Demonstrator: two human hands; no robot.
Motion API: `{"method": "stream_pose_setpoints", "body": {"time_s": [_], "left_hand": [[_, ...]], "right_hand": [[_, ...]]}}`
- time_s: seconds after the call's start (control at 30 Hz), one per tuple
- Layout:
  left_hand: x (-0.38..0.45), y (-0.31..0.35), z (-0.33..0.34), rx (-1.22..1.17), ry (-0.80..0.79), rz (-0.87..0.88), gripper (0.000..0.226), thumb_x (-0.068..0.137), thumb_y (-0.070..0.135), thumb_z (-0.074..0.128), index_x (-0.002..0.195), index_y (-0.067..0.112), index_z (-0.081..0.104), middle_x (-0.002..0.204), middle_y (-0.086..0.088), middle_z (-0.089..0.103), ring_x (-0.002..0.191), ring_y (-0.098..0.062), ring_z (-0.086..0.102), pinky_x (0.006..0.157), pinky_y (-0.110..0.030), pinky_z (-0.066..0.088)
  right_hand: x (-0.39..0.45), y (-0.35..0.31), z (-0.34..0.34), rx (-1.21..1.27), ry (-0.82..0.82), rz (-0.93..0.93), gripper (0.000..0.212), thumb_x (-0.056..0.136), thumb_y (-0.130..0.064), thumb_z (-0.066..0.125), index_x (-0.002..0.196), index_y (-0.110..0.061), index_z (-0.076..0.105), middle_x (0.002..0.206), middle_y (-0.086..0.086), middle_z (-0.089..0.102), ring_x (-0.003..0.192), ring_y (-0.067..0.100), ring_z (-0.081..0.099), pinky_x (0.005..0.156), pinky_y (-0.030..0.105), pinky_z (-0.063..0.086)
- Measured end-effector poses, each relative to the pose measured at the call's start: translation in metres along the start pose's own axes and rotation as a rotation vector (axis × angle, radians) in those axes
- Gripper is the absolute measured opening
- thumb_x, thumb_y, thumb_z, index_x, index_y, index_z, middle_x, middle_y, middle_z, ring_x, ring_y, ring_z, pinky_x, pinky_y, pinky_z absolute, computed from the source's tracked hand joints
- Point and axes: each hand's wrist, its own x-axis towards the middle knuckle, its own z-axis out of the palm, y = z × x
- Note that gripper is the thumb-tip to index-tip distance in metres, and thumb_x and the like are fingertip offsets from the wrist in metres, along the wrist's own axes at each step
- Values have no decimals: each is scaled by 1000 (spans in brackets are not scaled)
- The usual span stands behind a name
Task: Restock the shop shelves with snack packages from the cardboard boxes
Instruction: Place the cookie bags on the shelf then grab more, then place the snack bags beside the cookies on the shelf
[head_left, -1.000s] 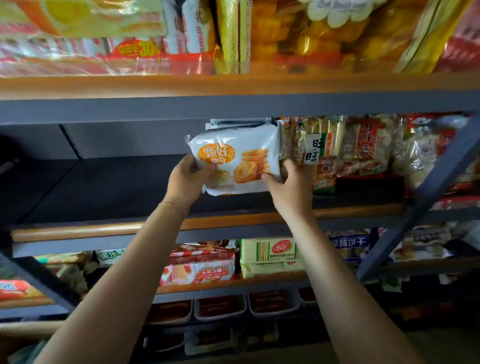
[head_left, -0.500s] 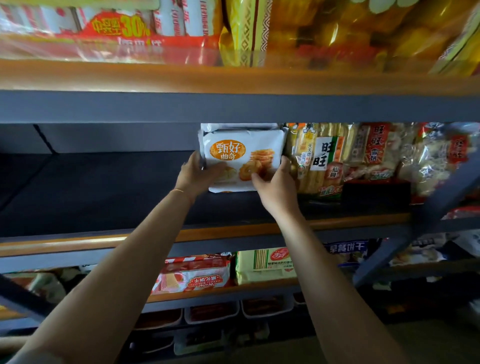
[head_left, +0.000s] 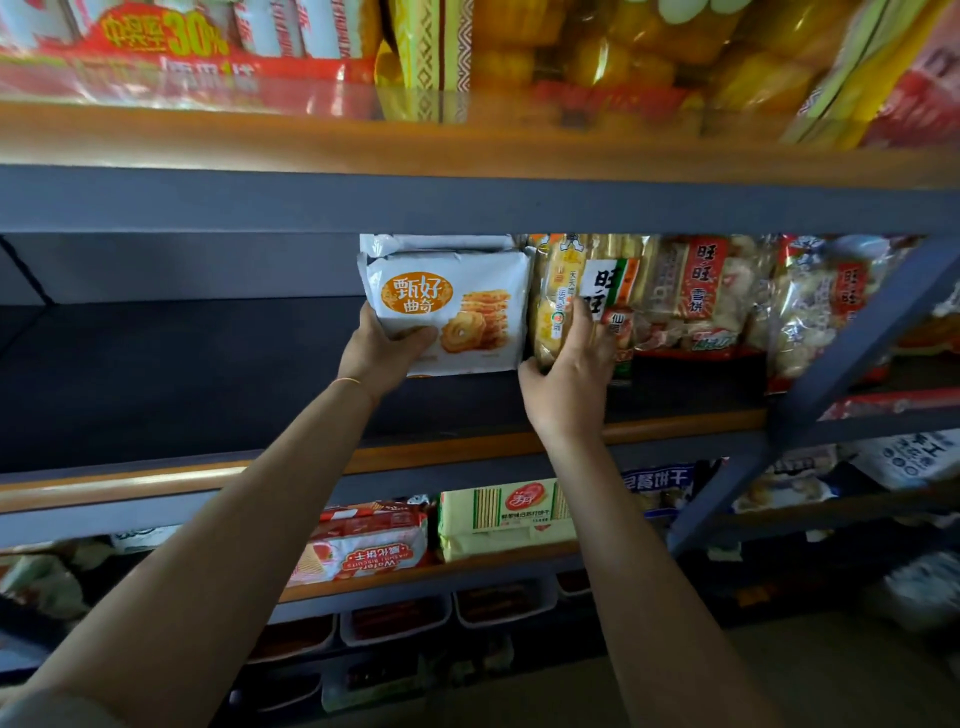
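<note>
White packet: cookie packet (head_left: 449, 306), white wrapper with an orange oval label and printed ring biscuits; stands upright on the dark middle shelf (head_left: 182, 374), well back from the front lip.
Behind it: a second white packet (head_left: 436, 243), only its top edge showing above the first.
Left hand: left hand (head_left: 382, 351) grips the cookie packet at its lower left corner, thumb across the front face, fingers hidden behind.
Right hand: right hand (head_left: 571, 366) curled round the lower end of the yellow rice-cracker bag (head_left: 558, 301), thumb at the seam between that bag and the cookie packet's right edge.
Right neighbours: rice-cracker bags with red labels (head_left: 701, 291), packed close, running to the diagonal grey brace (head_left: 852, 332).
Open room: bare dark board from the packet's left edge to the shelf's left end.
Front edge: wooden lip (head_left: 156, 480) over a grey steel rail.
Above: upper shelf rail (head_left: 467, 200), low over the packet tops; yellow and red packs (head_left: 597, 47) on it, blurred.
Below: wafer pack (head_left: 363, 545) and pale green biscuit pack (head_left: 501, 517), side by side on the lower shelf.
</note>
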Motion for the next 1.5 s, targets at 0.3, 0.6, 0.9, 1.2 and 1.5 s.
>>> {"method": "stream_pose_setpoints", "body": {"time_s": [0.3, 0.6, 0.9, 1.2, 1.5], "left_hand": [[-67, 22, -26, 135, 157, 117, 68, 85, 46, 74, 141, 23, 43, 136, -1, 54, 119, -23, 56, 101, -41, 48], [-209, -95, -116, 192, 191, -14, 14, 96, 26, 63, 106, 22, 71, 79, 0, 74, 71, -19, 71, 70, -32, 54], [-337, -308, -241, 420, 130, -688, 27, 96, 29, 64, 117, 13, 68, 116, -10, 66, 113, -32, 62, 89, -36, 49], [-408, -443, -381, 806, 390, -761, 95, 87, 45, 70, 161, 19, 17, 169, -11, 12, 156, -32, 1, 125, -52, 5], [-403, -520, -451, 967, 309, -808, 121, 83, 56, 72, 160, 24, -15, 169, -12, -12, 153, -36, -21, 123, -55, -11]], "right_hand": [[-38, 1, -16, 73, 186, -227, 62, 87, -17, 68, 142, -7, 41, 141, 17, 44, 129, 32, 44, 98, 48, 50], [-180, -35, 61, 442, -267, -431, 38, 92, -26, 53, 127, -12, 53, 104, -3, 58, 82, 14, 62, 68, 26, 52], [-345, -70, 198, -117, -1395, -438, 31, 94, -39, 60, 120, -22, 57, 103, -8, 55, 97, 14, 57, 79, 30, 46], [-507, -154, 350, -239, -1667, -404, 26, 98, -34, 56, 119, -18, 56, 115, 0, 56, 103, 19, 57, 84, 31, 49], [-587, -146, 450, -537, -1677, -228, 54, 98, -32, 58, 146, -15, 41, 144, 11, 47, 130, 33, 49, 104, 39, 45]]}}
